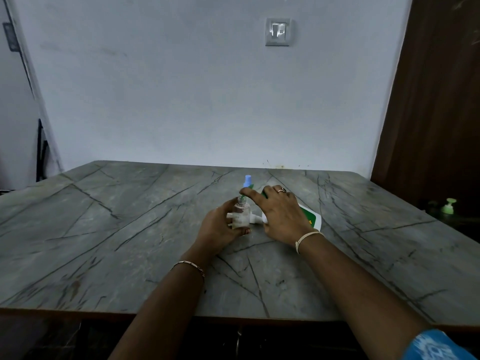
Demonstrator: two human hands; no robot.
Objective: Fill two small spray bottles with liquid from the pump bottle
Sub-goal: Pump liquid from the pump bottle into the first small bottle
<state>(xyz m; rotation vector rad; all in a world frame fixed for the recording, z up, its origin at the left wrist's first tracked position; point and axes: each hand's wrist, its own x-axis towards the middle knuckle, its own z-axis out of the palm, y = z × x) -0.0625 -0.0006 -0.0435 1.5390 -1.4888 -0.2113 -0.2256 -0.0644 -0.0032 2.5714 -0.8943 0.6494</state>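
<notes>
My left hand [220,227] is closed around a small clear spray bottle [241,214] that stands upright on the grey marble table [130,229]. My right hand [280,214] reaches over from the right, and its index fingertip is on the bottle's green spray top [242,197]. Under that hand lies the white pump bottle [313,219] with a green label, its white nozzle [255,219] pointing left toward the small bottle. A second small bottle with a blue cap [247,180] stands just behind; its body is hidden.
A green pump dispenser [448,206] sits on a dark surface beyond the table's right edge. A wall runs along the table's far edge, with a brown door at the right. The table's front edge is close to my body.
</notes>
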